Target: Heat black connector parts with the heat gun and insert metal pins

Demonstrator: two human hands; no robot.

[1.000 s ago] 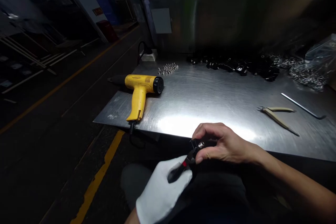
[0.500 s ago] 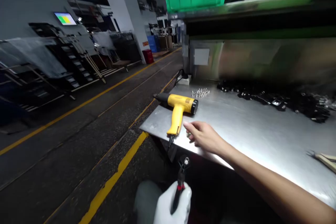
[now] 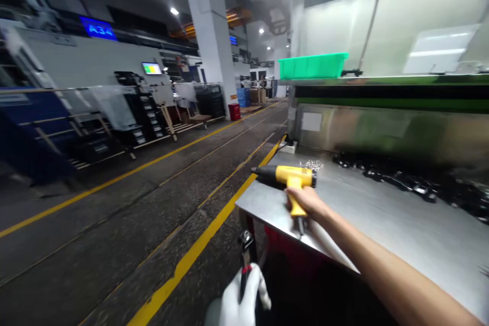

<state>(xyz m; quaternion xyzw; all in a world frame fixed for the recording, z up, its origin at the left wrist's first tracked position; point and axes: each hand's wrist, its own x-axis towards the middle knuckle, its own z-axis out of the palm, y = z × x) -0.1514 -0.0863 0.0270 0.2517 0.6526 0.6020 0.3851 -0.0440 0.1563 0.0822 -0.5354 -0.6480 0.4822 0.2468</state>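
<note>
My right hand (image 3: 310,200), bare, is wrapped round the grip of a yellow heat gun (image 3: 294,175) with a black nozzle. The heat gun is over the near left end of the metal table (image 3: 367,214), its nozzle pointing left. In my white-gloved left hand (image 3: 244,295) are pliers (image 3: 246,257) with dark handles and a red band. A small dark part with a shiny metal piece (image 3: 246,237) shows at the jaws of the pliers; its kind is unclear. This hand is below table height, left of the table's edge.
Small shiny metal pieces (image 3: 312,164) lie behind the heat gun. Several black parts (image 3: 401,181) line the back of the table. A white power socket (image 3: 288,147) sits at the far corner. A green bin (image 3: 313,66) stands on the shelf above. An aisle floor (image 3: 153,219) runs along the left.
My right hand has closed round the heat gun's grip, having been beside it before. The view has tilted up. My left hand still holds the pliers.
</note>
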